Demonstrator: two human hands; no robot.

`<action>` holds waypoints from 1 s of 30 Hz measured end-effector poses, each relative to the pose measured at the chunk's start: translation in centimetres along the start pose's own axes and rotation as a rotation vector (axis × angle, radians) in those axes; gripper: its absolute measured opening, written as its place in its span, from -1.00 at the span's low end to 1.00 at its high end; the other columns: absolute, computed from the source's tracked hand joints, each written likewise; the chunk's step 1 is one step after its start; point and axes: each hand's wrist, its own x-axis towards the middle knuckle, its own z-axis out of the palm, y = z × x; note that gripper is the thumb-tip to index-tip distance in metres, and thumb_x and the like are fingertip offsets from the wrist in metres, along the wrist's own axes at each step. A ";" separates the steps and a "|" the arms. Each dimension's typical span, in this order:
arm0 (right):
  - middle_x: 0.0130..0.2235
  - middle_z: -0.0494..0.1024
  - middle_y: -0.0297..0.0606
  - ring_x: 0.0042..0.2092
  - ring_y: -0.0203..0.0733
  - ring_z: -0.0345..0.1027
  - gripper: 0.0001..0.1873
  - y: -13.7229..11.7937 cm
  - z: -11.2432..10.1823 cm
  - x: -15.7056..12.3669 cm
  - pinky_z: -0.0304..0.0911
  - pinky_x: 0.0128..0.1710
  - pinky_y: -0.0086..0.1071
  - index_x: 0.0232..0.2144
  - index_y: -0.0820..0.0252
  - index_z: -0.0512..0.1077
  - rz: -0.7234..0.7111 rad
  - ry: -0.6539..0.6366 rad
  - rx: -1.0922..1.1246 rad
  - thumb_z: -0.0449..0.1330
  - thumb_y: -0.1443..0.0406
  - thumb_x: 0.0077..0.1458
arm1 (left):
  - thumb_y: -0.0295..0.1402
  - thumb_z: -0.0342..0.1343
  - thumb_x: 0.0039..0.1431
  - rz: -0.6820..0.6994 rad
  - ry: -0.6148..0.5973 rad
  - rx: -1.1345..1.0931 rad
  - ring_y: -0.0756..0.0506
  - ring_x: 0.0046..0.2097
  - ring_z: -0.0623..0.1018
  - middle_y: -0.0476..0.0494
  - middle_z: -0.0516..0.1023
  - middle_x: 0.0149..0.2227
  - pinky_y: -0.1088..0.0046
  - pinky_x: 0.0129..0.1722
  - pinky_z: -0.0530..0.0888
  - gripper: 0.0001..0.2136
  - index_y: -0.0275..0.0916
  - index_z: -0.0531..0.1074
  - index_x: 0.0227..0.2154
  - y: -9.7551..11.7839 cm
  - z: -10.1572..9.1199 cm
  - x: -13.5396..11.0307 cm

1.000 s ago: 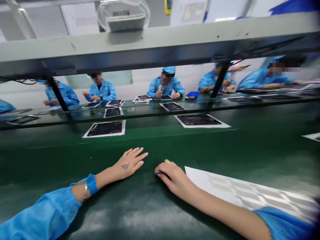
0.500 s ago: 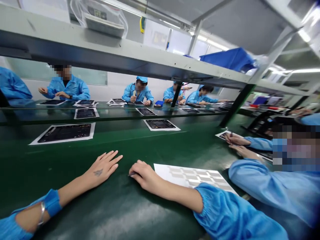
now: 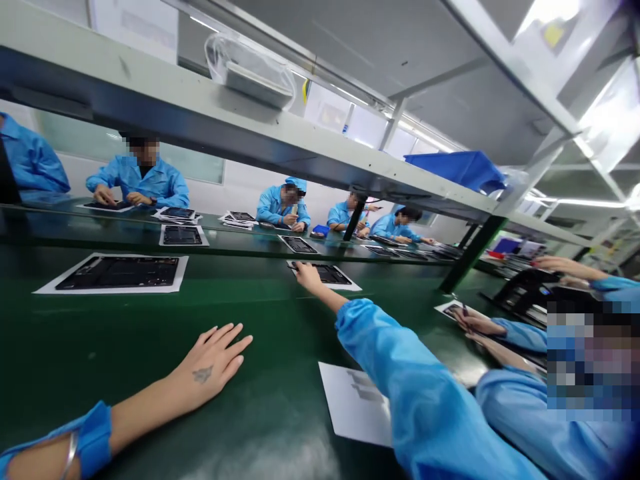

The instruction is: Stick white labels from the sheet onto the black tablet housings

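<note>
Over the glossy tabletop [image 3: 273, 400], left hand [image 3: 213, 370] splays empty; right hand [image 3: 309, 277], grip unclear, reaches a rectangular panel [image 3: 332, 275].

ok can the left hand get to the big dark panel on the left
Probably yes: the left hand is spread open, and nothing seems to stand between it and the dark panel across the green surface. The right hand is off to the side, at another panel.
</note>
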 end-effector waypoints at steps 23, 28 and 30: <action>0.08 0.45 -0.12 0.00 -0.06 0.43 -0.64 -1.8 4.3 5.6 0.41 -0.03 -0.10 0.07 0.20 0.39 0.084 -0.189 -0.094 0.20 0.20 0.28 | -0.22 -0.18 0.42 -0.026 -0.026 -0.018 -0.32 0.37 0.16 -0.17 0.18 0.36 -0.05 0.28 0.19 -0.57 -0.07 0.28 0.27 0.3 0.8 0.3; 0.06 0.45 -0.12 0.00 -0.06 0.43 -0.64 -4.8 1.2 3.6 0.42 -0.05 -0.12 0.06 0.22 0.39 -0.020 -0.203 0.001 0.22 0.20 0.27 | -0.16 -0.22 0.44 -0.018 -0.047 0.017 -0.29 0.38 0.15 -0.11 0.13 0.38 -0.01 0.28 0.22 -0.55 -0.03 0.17 0.32 -0.6 0.8 0.1; 0.03 0.48 -0.13 -0.02 -0.07 0.44 -0.66 -6.0 -0.3 1.7 0.42 -0.06 -0.14 0.03 0.23 0.41 -0.115 -0.211 0.046 0.22 0.20 0.26 | -0.22 -0.20 0.43 0.010 0.055 0.091 -0.27 0.38 0.13 -0.16 0.10 0.39 0.06 0.29 0.23 -0.51 -0.13 0.06 0.37 -1.2 0.8 0.4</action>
